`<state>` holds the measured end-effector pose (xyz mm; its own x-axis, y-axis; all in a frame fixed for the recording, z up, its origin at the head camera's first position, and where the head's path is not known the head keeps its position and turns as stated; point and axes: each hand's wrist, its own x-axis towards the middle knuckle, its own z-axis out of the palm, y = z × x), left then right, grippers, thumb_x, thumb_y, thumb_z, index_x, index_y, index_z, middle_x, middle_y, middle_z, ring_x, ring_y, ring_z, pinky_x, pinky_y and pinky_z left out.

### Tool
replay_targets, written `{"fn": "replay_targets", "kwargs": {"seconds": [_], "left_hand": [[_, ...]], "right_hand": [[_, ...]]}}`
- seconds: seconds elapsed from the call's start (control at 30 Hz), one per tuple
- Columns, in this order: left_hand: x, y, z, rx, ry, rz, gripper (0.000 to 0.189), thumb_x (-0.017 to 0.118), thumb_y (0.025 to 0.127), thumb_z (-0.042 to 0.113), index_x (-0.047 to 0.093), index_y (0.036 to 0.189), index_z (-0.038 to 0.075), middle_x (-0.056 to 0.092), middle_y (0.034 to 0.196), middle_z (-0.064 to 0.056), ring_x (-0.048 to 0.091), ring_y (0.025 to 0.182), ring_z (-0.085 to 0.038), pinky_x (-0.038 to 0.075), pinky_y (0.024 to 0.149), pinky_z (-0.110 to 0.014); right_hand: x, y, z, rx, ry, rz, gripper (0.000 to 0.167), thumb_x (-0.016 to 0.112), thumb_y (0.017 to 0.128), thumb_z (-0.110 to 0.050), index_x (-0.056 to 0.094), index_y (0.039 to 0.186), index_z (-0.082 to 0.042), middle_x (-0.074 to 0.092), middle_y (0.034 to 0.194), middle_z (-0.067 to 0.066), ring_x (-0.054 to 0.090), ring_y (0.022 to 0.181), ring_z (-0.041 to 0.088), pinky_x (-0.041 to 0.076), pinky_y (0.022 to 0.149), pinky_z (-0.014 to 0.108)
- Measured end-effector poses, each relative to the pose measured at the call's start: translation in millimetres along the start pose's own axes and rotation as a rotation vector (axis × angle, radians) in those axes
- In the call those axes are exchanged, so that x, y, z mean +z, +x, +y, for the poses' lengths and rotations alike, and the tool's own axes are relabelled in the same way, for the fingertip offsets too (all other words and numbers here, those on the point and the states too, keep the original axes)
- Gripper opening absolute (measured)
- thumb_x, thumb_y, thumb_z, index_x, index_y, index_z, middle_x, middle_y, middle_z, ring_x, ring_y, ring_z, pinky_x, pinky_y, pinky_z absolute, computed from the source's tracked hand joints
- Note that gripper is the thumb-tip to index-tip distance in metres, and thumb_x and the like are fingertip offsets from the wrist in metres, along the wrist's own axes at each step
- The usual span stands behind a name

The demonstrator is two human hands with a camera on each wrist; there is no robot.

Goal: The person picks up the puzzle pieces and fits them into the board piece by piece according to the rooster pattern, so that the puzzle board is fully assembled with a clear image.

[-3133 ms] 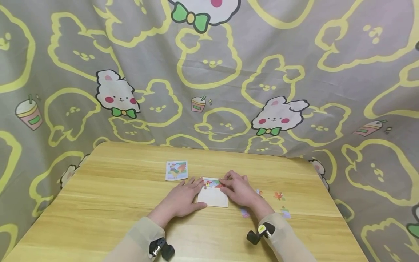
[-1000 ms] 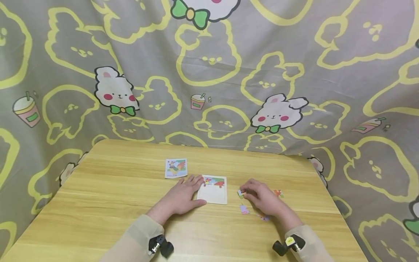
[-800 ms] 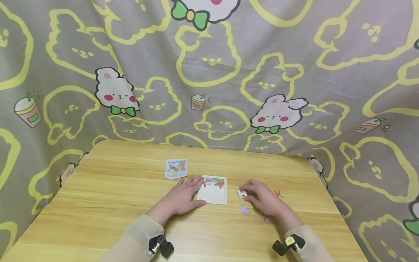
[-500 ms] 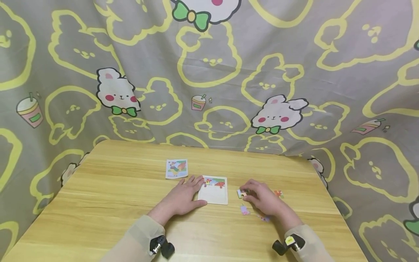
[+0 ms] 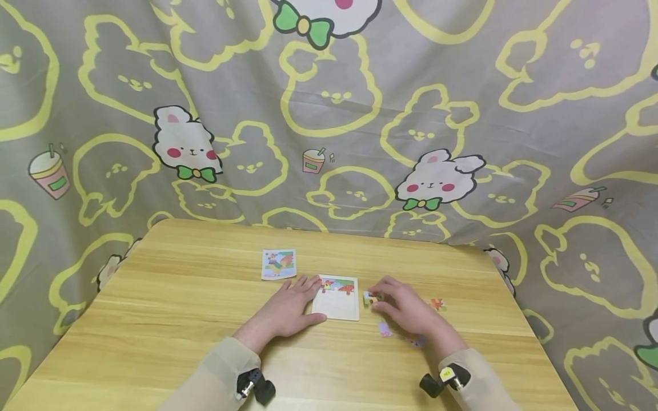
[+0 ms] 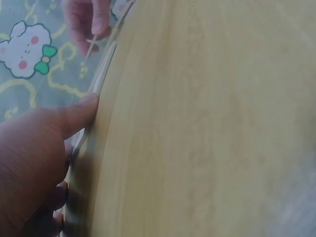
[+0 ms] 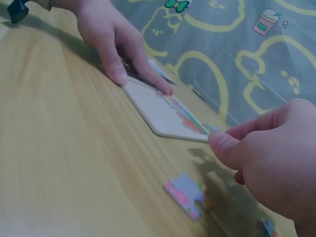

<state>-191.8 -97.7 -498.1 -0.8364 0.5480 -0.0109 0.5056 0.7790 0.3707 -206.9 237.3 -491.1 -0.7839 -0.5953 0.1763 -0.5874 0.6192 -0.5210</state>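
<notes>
On the table lies a white puzzle board (image 5: 336, 306), with a strip of joined, colourful puzzle pieces along its far side. My left hand (image 5: 288, 308) rests at the board's left edge, thumb and fingers extended. In the right wrist view its fingertips touch the board. My right hand (image 5: 403, 308) pinches a puzzle piece (image 5: 369, 298) between thumb and fingers, just right of the board. That piece is raised off the table; its shadow shows below in the right wrist view. In the left wrist view the held piece (image 6: 91, 47) appears edge-on.
A square picture card (image 5: 279, 264) of a rooster lies behind my left hand. Loose pieces are on the right: a lilac one (image 5: 384, 329), a red-orange one (image 5: 437, 304) and one partly under my right wrist (image 5: 417, 341). A patterned curtain (image 5: 349, 142) hangs behind the table (image 5: 205, 262).
My right hand has left the board, picked up a puzzle piece from the right, and now moves left with it towards the board. My left hand has stayed in place.
</notes>
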Motion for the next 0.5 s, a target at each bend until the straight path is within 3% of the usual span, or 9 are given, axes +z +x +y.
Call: {"fn": "replay_targets", "kwargs": {"seconds": [0.5], "left_hand": [[-1.7, -0.1, 1.0, -0.004, -0.006, -0.011, 0.085, 0.06, 0.103, 0.06, 0.04, 0.163, 0.003, 0.032, 0.17, -0.012, 0.025, 0.156, -0.041, 0.02, 0.124, -0.065]], "right_hand": [[16, 27.2, -26, 0.003, -0.006, 0.002, 0.035, 0.075, 0.101, -0.022, 0.072, 0.134, -0.013, 0.064, 0.114, -0.007, 0.055, 0.084, 0.005, 0.044, 0.088, 0.041]]}}
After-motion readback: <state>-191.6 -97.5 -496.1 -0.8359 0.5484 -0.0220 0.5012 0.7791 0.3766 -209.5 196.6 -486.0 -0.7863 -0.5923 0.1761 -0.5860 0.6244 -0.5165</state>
